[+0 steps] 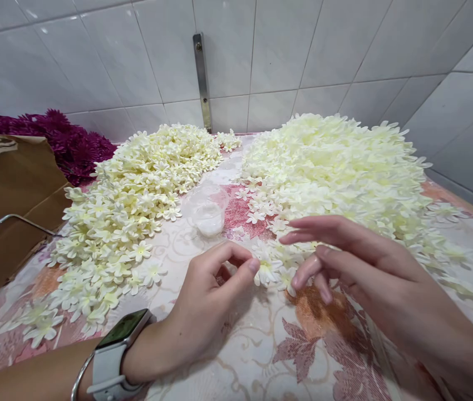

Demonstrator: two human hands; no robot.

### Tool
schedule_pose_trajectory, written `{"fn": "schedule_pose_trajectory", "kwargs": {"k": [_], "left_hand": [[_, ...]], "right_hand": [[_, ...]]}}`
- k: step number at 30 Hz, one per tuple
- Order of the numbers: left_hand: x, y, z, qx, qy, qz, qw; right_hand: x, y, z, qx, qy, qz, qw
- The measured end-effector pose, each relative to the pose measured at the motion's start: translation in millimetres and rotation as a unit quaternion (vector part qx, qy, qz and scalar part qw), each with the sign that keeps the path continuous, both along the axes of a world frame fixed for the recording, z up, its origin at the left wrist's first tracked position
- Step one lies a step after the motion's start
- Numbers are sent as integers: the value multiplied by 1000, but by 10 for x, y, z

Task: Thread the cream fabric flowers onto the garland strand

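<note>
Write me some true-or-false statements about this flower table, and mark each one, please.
1. The left hand has its thumb and index finger together at a pale flower. True.
2. The right hand is clenched into a fist. False: several fingers reach out, apart from the thumb.
3. A translucent dish sits between two heaps of pale flowers. True.
4. The purple flowers lie at the right. False: they are at the left, behind the cardboard box.
</note>
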State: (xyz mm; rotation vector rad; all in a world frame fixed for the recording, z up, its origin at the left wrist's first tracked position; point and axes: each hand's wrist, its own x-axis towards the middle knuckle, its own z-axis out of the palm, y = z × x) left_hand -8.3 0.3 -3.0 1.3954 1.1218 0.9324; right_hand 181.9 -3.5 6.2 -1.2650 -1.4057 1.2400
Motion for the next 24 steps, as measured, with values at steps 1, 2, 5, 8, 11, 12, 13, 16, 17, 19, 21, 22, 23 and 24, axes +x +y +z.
{"fn": "schedule_pose_trajectory", "kwargs": {"k": [1, 2, 5, 8, 11, 12, 13, 16, 17, 19, 21, 22, 23, 24], "left_hand": [[-1, 3, -1, -5, -1, 2, 1000], [-2, 5, -2, -9, 1, 2, 1000], [2, 6, -5, -11, 11, 8, 1000], [12, 4, -10, -9, 16, 8, 1000], [9, 5, -13, 7, 18, 1, 1000], [5, 5, -12, 16, 20, -2, 1000], [-1, 6, -11, 24, 22, -7, 999], [-18, 4, -8, 37, 22, -31, 999], [-20, 3, -8, 40, 20, -39, 998], [-18, -2, -9, 44, 15, -43, 998], [-11, -7, -8, 40, 12, -38, 998], [-8, -10, -5, 35, 13, -36, 999], [-6, -12, 0, 29, 17, -35, 999], [-6, -14, 5, 24, 21, -37, 999]], "right_hand": [[18, 13, 7, 13, -5, -17, 1000], [33, 26, 13, 28, -11, -31, 999], [50, 49, 23, 80, -27, -49, 995], [30, 38, -1, 129, -57, -23, 990], [-9, 1, -35, 124, -111, 35, 985], [-26, -13, -41, 113, -130, 56, 983], [-43, -26, -43, 103, -146, 74, 981], [-88, -55, -26, 77, -165, 125, 975], [-98, -59, -19, 70, -160, 136, 975], [-104, -61, -10, 51, -143, 142, 978], [-96, -56, -15, 28, -123, 133, 983], [-90, -53, -21, 17, -111, 129, 985], [-85, -50, -29, 6, -97, 126, 987], [-81, -48, -36, -2, -84, 121, 989]]}}
